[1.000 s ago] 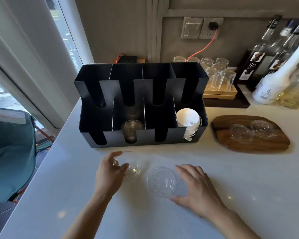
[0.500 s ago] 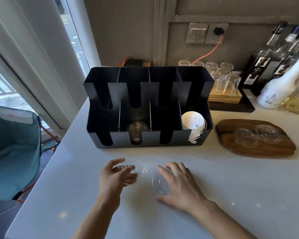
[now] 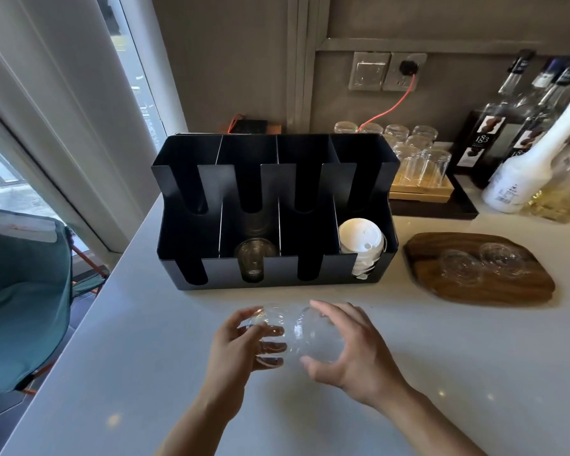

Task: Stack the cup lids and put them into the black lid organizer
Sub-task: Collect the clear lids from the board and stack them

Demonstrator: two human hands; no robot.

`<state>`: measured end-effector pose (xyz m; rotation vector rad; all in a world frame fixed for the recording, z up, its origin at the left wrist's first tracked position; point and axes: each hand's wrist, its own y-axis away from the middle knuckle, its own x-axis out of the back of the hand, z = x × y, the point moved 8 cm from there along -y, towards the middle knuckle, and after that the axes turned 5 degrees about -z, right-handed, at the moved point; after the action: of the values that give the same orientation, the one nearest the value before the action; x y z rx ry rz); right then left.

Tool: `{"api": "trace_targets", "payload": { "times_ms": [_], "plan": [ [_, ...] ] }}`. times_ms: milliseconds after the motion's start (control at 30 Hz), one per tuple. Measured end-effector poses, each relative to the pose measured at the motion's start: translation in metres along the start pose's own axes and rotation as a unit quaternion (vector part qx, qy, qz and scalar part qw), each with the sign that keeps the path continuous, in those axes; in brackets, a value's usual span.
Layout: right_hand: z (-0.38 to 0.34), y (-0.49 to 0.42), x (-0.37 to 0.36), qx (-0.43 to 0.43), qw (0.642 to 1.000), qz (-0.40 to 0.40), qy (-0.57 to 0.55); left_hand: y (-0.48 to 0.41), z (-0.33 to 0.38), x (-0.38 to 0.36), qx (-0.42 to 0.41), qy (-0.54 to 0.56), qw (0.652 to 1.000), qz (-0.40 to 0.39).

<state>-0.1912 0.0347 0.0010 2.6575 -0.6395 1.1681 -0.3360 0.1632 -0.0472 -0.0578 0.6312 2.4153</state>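
Just above the white counter (image 3: 441, 373), I see the left hand (image 3: 234, 353) pinching one clear lid (image 3: 265, 327) and the right hand (image 3: 356, 353) curled around a second clear lid (image 3: 313, 340), rims nearly meeting. At twelve o'clock stands the black lid organizer (image 3: 277, 278), with white lids (image 3: 361, 240) in its rightmost front compartment. At two o'clock, spare clear lids (image 3: 458, 264) lie on a wooden board (image 3: 474, 291).

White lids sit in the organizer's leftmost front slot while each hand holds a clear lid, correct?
No: the head view shows the white lids in the rightmost front slot of the black organizer. The left hand holds one clear lid, the right hand a second clear lid.
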Motion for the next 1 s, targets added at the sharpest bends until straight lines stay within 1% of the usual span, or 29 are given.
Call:
{"api": "trace_targets", "payload": {
  "times_ms": [100,200,333,400,467,533,600,667,767,900,1000],
  "plan": [
    [-0.016,-0.004,0.0,0.026,0.999,0.01,0.019,0.004,-0.003,-0.028,0.015,0.014,0.998,-0.062],
    [-0.019,-0.004,0.003,0.043,0.997,0.033,0.061,0.007,-0.006,-0.044,0.036,0.048,0.993,-0.101],
    [-0.02,0.001,0.011,0.063,0.993,0.059,0.076,0.009,-0.009,-0.057,0.05,0.075,0.988,-0.124],
    [-0.019,0.002,0.012,0.061,0.993,0.061,0.077,0.01,-0.013,-0.064,0.065,0.094,0.986,-0.122],
    [-0.015,0.004,0.014,0.056,0.993,0.063,0.077,0.01,-0.013,-0.071,0.063,0.091,0.985,-0.134],
    [-0.007,0.008,0.016,0.048,0.995,0.055,0.066,0.011,-0.008,-0.08,0.042,0.064,0.984,-0.161],
    [0.002,0.01,0.018,0.035,0.998,0.037,0.027,0.008,-0.004,-0.088,0.022,0.025,0.984,-0.176],
    [0.01,0.013,0.023,0.028,0.999,0.029,-0.009,0.002,-0.002,-0.098,0.011,-0.007,0.984,-0.177],
    [0.023,0.015,0.038,0.011,0.999,0.029,-0.017,-0.007,0.003,-0.115,0.005,-0.046,0.984,-0.173],
    [0.062,0.023,0.072,-0.034,0.993,0.091,-0.073,-0.019,0.005,-0.134,-0.001,-0.066,0.984,-0.167],
    [0.102,0.032,0.1,-0.092,0.983,0.141,-0.071,-0.025,0.002,-0.15,-0.001,-0.066,0.984,-0.167]
  ]
}}
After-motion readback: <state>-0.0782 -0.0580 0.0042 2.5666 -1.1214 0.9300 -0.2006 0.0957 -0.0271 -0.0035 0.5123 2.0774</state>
